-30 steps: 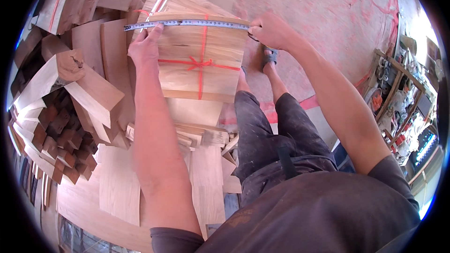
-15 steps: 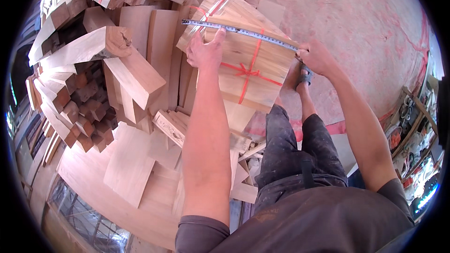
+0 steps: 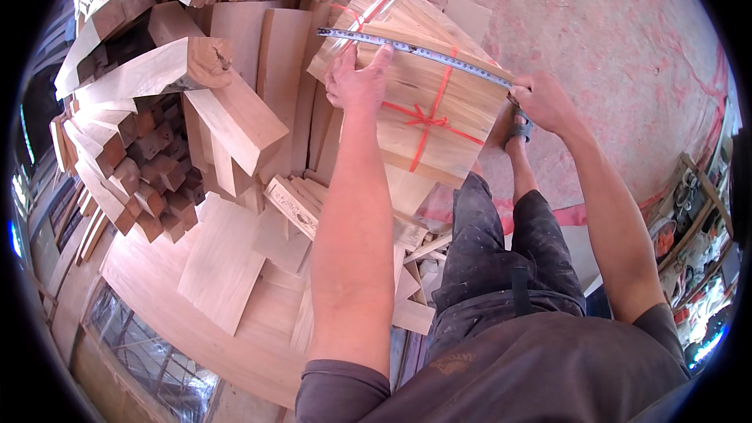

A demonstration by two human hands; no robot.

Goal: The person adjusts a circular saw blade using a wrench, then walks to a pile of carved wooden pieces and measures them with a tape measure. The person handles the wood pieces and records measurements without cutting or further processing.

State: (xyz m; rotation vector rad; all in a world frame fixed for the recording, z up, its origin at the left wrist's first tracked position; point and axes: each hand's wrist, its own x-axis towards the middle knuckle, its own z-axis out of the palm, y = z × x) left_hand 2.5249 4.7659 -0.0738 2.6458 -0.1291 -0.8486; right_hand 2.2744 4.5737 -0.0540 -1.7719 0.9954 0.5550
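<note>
A bundle of thin wooden boards (image 3: 427, 90) tied with red string lies in front of me, tilted. A metal tape measure blade (image 3: 415, 51) stretches across its upper face from left to right. My left hand (image 3: 356, 78) presses the blade down on the boards near its left end, fingers spread. My right hand (image 3: 540, 102) grips the tape at the bundle's right edge; the tape's case is hidden in that hand.
Thick timber blocks (image 3: 211, 86) and stacked offcuts (image 3: 141, 180) pile up at the left. Flat boards (image 3: 223, 266) lie below them. My legs in dark shorts (image 3: 501, 258) stand on a pinkish concrete floor (image 3: 627, 47). Shelves with clutter (image 3: 705, 243) are at the right.
The view has swung, so the bundle and both hands sit further right and lower in the picture. The tape stays stretched across the bundle between both hands.
</note>
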